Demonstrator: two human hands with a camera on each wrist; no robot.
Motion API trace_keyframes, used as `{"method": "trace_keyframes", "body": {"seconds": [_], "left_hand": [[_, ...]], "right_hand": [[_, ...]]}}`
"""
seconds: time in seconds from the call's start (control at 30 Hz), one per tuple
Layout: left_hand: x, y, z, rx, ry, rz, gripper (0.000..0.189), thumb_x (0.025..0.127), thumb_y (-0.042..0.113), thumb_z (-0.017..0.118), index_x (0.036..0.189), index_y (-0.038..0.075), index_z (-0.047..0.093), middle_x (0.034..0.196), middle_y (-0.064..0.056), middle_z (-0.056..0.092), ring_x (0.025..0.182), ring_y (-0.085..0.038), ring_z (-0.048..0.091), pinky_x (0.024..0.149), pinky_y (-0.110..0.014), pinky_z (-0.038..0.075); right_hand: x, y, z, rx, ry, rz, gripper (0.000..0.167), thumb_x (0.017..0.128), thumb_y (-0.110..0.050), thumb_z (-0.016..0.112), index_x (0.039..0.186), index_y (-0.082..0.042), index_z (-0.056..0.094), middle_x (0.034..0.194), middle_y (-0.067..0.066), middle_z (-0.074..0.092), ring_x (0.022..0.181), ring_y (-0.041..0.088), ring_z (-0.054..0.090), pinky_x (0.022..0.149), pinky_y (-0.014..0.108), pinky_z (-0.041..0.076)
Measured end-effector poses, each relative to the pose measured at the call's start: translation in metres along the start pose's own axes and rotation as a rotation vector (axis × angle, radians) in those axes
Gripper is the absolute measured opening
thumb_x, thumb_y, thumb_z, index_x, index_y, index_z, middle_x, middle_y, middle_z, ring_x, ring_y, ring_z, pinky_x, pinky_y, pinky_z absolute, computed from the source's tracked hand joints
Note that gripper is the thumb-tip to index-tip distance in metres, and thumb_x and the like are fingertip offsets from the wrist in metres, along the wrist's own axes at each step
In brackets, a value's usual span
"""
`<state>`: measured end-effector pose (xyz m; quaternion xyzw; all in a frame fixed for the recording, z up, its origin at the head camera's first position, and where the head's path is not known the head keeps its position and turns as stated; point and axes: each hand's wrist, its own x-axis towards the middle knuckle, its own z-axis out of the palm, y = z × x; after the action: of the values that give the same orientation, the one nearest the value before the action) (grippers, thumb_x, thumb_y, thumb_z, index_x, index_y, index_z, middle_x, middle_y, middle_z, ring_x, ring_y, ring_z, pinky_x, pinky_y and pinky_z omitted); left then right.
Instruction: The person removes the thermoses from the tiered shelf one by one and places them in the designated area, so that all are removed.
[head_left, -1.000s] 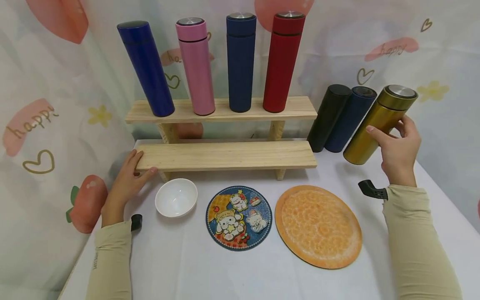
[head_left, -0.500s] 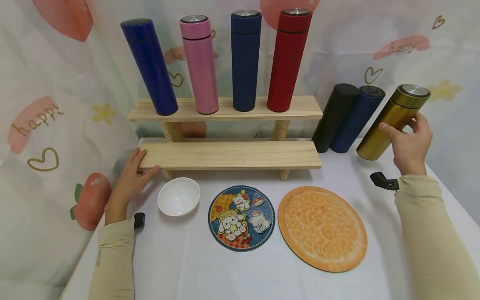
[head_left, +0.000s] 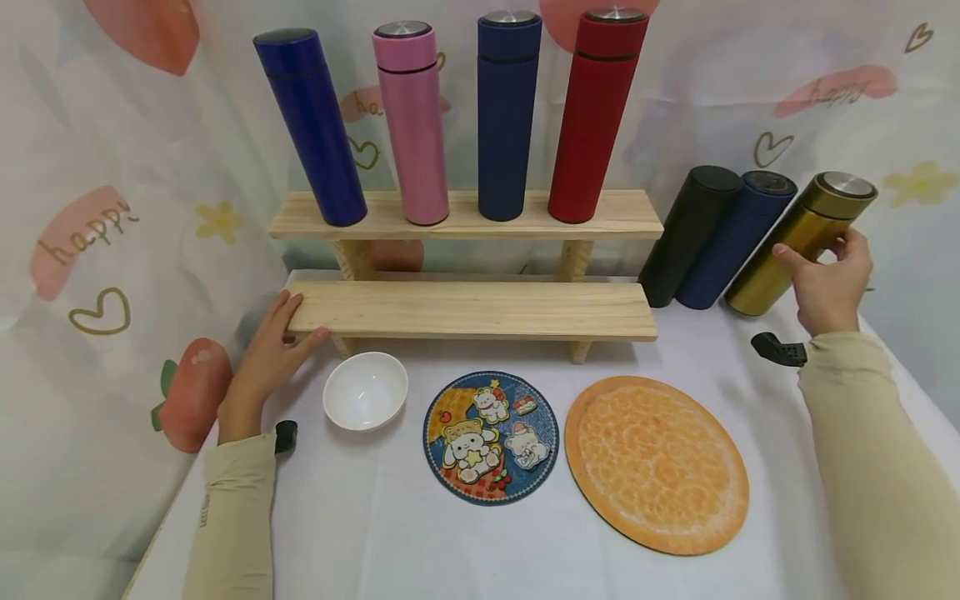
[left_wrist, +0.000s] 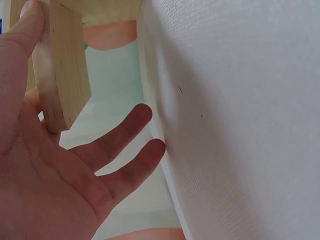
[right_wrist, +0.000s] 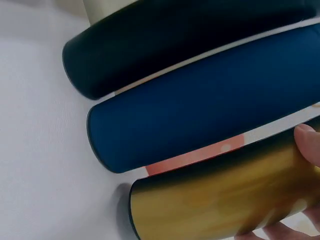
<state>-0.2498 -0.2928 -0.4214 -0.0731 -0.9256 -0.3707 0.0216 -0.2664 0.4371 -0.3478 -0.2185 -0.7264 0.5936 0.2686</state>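
My right hand [head_left: 834, 287] grips a gold thermos bottle [head_left: 808, 232] around its upper body, thumb on the near side. In the right wrist view the gold bottle's base is close over the white cloth, with a shadow beside it. A navy bottle [head_left: 735, 242] and a black bottle [head_left: 688, 237] stand just left of it. At the other side my left hand [head_left: 262, 358] holds the left end of the lower board of a wooden shelf [head_left: 472, 310]. The left wrist view shows the thumb on the board's edge [left_wrist: 65, 75] and two fingers stretched out below.
Several bottles stand on the upper board: blue [head_left: 315, 133], pink [head_left: 412, 133], navy [head_left: 508, 125] and red [head_left: 596, 125]. In front of the shelf lie a white bowl [head_left: 366, 392], a cartoon round mat [head_left: 491, 437] and an orange round mat [head_left: 657, 465]. A patterned curtain [head_left: 135, 375] hangs behind.
My right hand has moved the gold bottle back and to the right, and its base has come down beside the navy bottle. The left hand keeps its place on the shelf end.
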Motion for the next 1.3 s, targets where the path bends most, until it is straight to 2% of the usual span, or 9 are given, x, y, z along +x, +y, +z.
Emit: {"method": "trace_keyframes", "body": {"seconds": [0.27, 0.47, 0.7, 0.9, 1.0, 1.1, 1.3], "left_hand": [[0.000, 0.000, 0.001, -0.002, 0.004, -0.003, 0.092, 0.105, 0.045, 0.070, 0.171, 0.004, 0.019, 0.178, -0.018, 0.004, 0.152, -0.052, 0.032, 0.118, -0.066, 0.034], [0.001, 0.001, 0.001, -0.006, -0.009, -0.008, 0.094, 0.105, 0.047, 0.070, 0.171, 0.005, 0.019, 0.179, -0.017, 0.003, 0.155, -0.051, 0.027, 0.119, -0.067, 0.032], [0.001, 0.000, 0.000, -0.016, 0.004, 0.004, 0.091, 0.106, 0.043, 0.069, 0.171, 0.004, 0.019, 0.178, -0.018, 0.003, 0.151, -0.052, 0.033, 0.118, -0.066, 0.035], [0.000, 0.003, 0.002, -0.011, -0.013, -0.011, 0.092, 0.106, 0.045, 0.069, 0.171, 0.003, 0.018, 0.178, -0.020, 0.002, 0.152, -0.052, 0.031, 0.118, -0.065, 0.034], [-0.001, 0.004, 0.003, -0.016, -0.010, -0.009, 0.092, 0.106, 0.043, 0.070, 0.171, 0.003, 0.019, 0.178, -0.020, 0.002, 0.152, -0.051, 0.030, 0.118, -0.065, 0.034], [-0.001, 0.005, 0.003, -0.020, -0.006, -0.002, 0.091, 0.105, 0.042, 0.070, 0.170, 0.003, 0.020, 0.178, -0.021, 0.003, 0.153, -0.052, 0.029, 0.118, -0.065, 0.034], [-0.002, 0.004, 0.001, -0.013, -0.004, -0.004, 0.092, 0.105, 0.044, 0.071, 0.170, 0.003, 0.020, 0.178, -0.020, 0.003, 0.156, -0.052, 0.022, 0.120, -0.067, 0.030]], "right_hand": [[0.012, 0.010, 0.006, -0.086, -0.029, 0.017, 0.074, 0.098, -0.011, 0.078, 0.162, -0.024, 0.041, 0.153, -0.010, 0.046, 0.145, 0.006, 0.036, 0.124, 0.030, 0.027], [0.015, 0.016, 0.007, -0.001, -0.031, 0.022, 0.076, 0.099, -0.007, 0.076, 0.162, -0.024, 0.039, 0.163, -0.006, 0.042, 0.149, 0.011, 0.036, 0.125, 0.032, 0.025], [0.013, 0.016, 0.011, 0.013, -0.066, 0.030, 0.077, 0.102, -0.010, 0.072, 0.166, -0.028, 0.032, 0.172, -0.004, 0.031, 0.154, 0.010, 0.028, 0.126, 0.035, 0.019], [0.008, 0.014, 0.011, 0.114, -0.076, 0.059, 0.079, 0.102, -0.001, 0.068, 0.167, -0.025, 0.031, 0.174, -0.004, 0.027, 0.157, 0.011, 0.023, 0.126, 0.033, 0.017], [0.008, 0.014, 0.010, 0.166, -0.062, 0.068, 0.078, 0.101, 0.002, 0.065, 0.166, -0.025, 0.033, 0.174, -0.005, 0.026, 0.159, 0.014, 0.018, 0.126, 0.033, 0.018], [0.006, 0.008, 0.011, 0.167, -0.013, 0.047, 0.077, 0.100, -0.001, 0.064, 0.166, -0.023, 0.032, 0.175, -0.003, 0.022, 0.159, 0.013, 0.015, 0.125, 0.029, 0.017], [-0.008, -0.025, 0.011, 0.021, 0.086, -0.088, 0.079, 0.097, -0.016, 0.057, 0.169, -0.016, 0.026, 0.175, -0.001, 0.020, 0.154, 0.003, 0.014, 0.116, 0.010, 0.009]]}}
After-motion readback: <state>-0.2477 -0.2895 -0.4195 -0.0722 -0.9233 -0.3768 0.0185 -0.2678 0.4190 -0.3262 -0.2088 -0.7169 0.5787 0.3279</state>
